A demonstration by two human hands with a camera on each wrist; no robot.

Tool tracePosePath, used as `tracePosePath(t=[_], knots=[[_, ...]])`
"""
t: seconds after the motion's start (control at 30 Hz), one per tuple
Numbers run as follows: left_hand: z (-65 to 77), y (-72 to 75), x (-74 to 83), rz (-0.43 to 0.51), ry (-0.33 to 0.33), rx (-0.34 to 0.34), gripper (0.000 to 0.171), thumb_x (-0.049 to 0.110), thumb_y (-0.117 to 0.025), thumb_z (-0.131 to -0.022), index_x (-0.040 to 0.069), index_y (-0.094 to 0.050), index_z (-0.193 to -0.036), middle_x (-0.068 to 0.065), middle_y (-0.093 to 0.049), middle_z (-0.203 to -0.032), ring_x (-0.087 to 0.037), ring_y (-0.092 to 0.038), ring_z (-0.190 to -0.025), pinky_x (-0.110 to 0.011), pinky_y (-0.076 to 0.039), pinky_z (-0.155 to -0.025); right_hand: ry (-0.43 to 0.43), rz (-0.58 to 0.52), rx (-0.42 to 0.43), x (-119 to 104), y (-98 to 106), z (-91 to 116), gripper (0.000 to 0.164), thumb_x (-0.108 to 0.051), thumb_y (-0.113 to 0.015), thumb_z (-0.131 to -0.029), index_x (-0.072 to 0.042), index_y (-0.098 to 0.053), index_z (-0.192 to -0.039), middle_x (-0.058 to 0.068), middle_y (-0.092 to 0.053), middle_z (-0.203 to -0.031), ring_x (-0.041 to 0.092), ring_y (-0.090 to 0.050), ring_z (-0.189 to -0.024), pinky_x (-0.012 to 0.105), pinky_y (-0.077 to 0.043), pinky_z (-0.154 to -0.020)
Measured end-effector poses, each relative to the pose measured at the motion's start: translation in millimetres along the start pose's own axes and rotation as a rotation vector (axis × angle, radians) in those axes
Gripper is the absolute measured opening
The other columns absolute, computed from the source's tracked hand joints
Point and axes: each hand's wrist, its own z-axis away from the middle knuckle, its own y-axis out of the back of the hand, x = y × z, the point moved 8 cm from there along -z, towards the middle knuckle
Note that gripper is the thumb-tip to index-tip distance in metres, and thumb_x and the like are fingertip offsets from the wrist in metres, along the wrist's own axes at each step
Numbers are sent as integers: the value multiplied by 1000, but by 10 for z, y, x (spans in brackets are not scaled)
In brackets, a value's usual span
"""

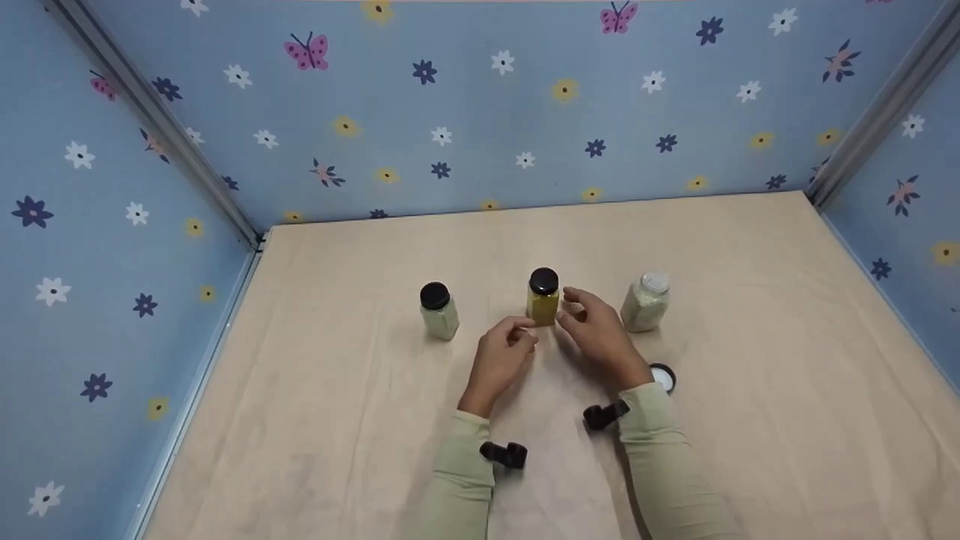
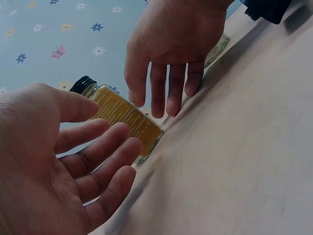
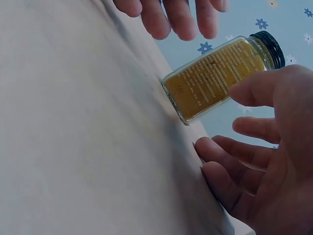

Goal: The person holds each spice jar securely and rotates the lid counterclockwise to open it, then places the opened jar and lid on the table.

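A square glass jar of yellow powder [image 1: 543, 306] with a black cap stands upright on the table between my two hands. My left hand [image 1: 504, 352] is at its near left side, fingers relaxed, fingertips close to the jar's base. To its right, my right hand [image 1: 600, 330] has its fingers loosely spread and its thumb near the glass. The right wrist view shows printed lines on the yellow jar [image 3: 210, 78], with both hands' fingers around it and none curled on it. Neither hand grips anything.
A jar of pale green contents [image 1: 440, 315] with a black cap stands left. Another pale jar [image 1: 645, 304], uncapped with a whitish top, stands right. A black cap with a white liner [image 1: 663, 377] lies beside my right wrist. Flowered walls [image 1: 487, 105] enclose the cloth-covered table [image 1: 315, 375].
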Motion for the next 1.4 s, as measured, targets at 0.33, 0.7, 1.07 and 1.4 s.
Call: tracePosePath(t=[0.33,0.7,1.07,1.4], knots=[[1,-26,0,49,10,-17,19,13,-65,-95,6,-71,-112,-1,-69,-87,-15,-65,-82,-30,-52,-74,15,74,-44,0,-90,-50,61,-30,-61,-100,-20,-39,-156,13,-53,-145,27,-61,-116,47,-45,-100],[-19,-27,5,49,19,-22,18,14,-65,-95,9,-71,-111,1,-69,-88,-13,-63,-83,-29,-50,-74,35,15,-79,1,-142,-62,61,-30,-60,-101,-17,-37,-156,14,-50,-147,27,-55,-125,45,-42,-105],[-9,18,-46,94,11,9,20,13,-63,-98,2,-70,-115,-7,-70,-93,-15,-66,-83,-30,-54,-74,39,17,-43,46,-159,-50,54,-33,-59,-103,-17,-45,-152,12,-58,-140,27,-60,-114,45,-47,-97],[-19,93,-34,129,10,72,20,13,-62,-97,3,-70,-113,-1,-69,-92,-15,-68,-84,-31,-54,-75,58,-23,2,7,-114,-47,49,-29,-65,-99,-12,-56,-144,9,-61,-136,25,-64,-108,43,-50,-91]])
